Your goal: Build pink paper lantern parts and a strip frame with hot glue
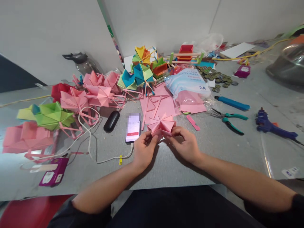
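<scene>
My left hand and my right hand both grip a pink folded paper star just above the grey table, one hand on each side of its near edge. Right behind it lie flat pink paper sheets. A phone with a lit screen lies just left of my left hand, with a white cable plugged into it.
Several finished paper shapes, pink, green and multicoloured, crowd the left and back. An A4 paper pack, teal pliers, a blue glue gun, a blue cutter, coins and a black case lie around.
</scene>
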Tool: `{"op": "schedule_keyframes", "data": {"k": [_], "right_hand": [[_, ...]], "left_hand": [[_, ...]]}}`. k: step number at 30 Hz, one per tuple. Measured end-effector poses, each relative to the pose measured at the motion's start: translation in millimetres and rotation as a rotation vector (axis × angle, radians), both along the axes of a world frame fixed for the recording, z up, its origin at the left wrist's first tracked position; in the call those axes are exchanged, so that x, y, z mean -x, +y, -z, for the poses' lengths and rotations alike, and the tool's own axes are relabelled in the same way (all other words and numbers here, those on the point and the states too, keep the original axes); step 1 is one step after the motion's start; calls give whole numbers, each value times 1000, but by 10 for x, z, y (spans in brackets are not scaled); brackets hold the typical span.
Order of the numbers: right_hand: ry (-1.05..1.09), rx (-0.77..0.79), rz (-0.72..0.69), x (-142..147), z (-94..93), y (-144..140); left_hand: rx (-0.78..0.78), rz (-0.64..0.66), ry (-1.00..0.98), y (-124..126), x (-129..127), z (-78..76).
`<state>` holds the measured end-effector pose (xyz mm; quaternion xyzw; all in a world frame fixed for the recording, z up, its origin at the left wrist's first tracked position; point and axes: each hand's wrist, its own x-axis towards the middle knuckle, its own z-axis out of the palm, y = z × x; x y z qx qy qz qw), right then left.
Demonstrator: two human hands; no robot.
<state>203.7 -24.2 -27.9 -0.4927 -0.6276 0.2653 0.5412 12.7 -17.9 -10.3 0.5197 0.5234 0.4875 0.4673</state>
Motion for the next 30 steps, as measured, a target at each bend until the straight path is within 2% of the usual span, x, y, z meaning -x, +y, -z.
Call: {"op": "schedule_keyframes", "data": {"k": [3,8,14,17,21,24,27,30], "right_hand": [[-8,-26,54,43,21,-5],[-48,-69,40,134,0,-38],[-122,-164,-125,116,-22,-160],[-163,-176,-217,95,15,-228],[-218,-216,-321,101,19,-308],[-219,-302,-349,76,-55,-335],[-192,-423,-281,5,-155,-299],[-105,-375,-35,-47,-210,-204]], "left_hand": [[-43,44,86,-38,-27,-25],[-264,30,302,-72,-73,-35],[-430,83,361,-151,-67,12],[-444,91,383,-142,-29,46],[-429,2,369,-30,51,81],[-434,-84,348,66,109,110],[-469,-188,326,112,148,176],[-523,-270,277,100,175,296]]}}
